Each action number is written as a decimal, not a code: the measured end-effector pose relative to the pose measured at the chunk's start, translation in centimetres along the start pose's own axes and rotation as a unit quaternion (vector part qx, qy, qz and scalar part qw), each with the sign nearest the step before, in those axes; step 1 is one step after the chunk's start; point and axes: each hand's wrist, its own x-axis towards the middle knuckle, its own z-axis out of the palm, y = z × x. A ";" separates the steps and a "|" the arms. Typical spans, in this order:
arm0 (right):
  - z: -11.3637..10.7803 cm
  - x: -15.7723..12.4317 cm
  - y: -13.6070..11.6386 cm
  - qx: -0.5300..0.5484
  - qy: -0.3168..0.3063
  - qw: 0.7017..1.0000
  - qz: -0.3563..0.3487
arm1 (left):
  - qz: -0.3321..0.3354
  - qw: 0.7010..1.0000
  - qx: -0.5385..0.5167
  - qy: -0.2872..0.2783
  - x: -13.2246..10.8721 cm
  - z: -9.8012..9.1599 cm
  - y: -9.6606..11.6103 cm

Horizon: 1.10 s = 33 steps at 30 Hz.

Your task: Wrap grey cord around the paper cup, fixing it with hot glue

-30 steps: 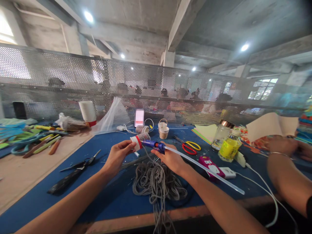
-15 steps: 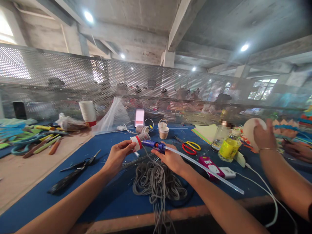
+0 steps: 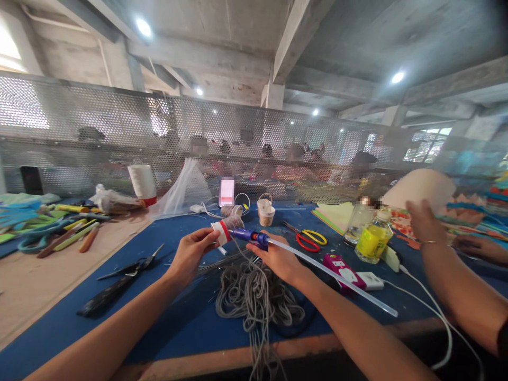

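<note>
Between the fingers and thumb of my left hand (image 3: 194,246) is a small white paper cup (image 3: 219,232) with a red rim, lying sideways; grey cord is wound round part of it. My right hand (image 3: 278,256) is closed round a blue hot glue gun (image 3: 250,236), its tip at the cup's red rim. A long clear glue stick (image 3: 337,278) sticks out of the gun's back toward the lower right. Below both hands lies a loose heap of grey cord (image 3: 260,296), with strands hanging over the table's front edge.
Black-handled scissors (image 3: 123,280) lie at left, red and yellow scissors (image 3: 307,238) at right. Behind stand a little cord-wrapped basket (image 3: 265,211), a phone (image 3: 227,191) and stacked cups (image 3: 143,182). A yellow bottle (image 3: 374,241) and a power bank (image 3: 343,272) are right, near a co-worker's hand (image 3: 426,225).
My hands, the cup and the glue gun stay almost still. At right, the co-worker's pale round piece has tilted and shifted up and to the left.
</note>
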 end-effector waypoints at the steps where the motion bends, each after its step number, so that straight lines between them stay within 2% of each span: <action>1: 0.0 0.0 0.0 -0.002 -0.001 1.000 -0.001 | 0.001 1.000 -0.001 0.002 0.0 0.0 0.0; 13: 0.3 0.0 0.3 -0.032 0.006 0.999 -0.034 | -0.015 0.999 -0.036 0.009 0.4 -0.3 -0.1; 33: 0.5 0.0 0.7 -0.064 -0.001 0.997 -0.051 | -0.034 0.997 -0.072 0.014 0.5 -0.4 0.1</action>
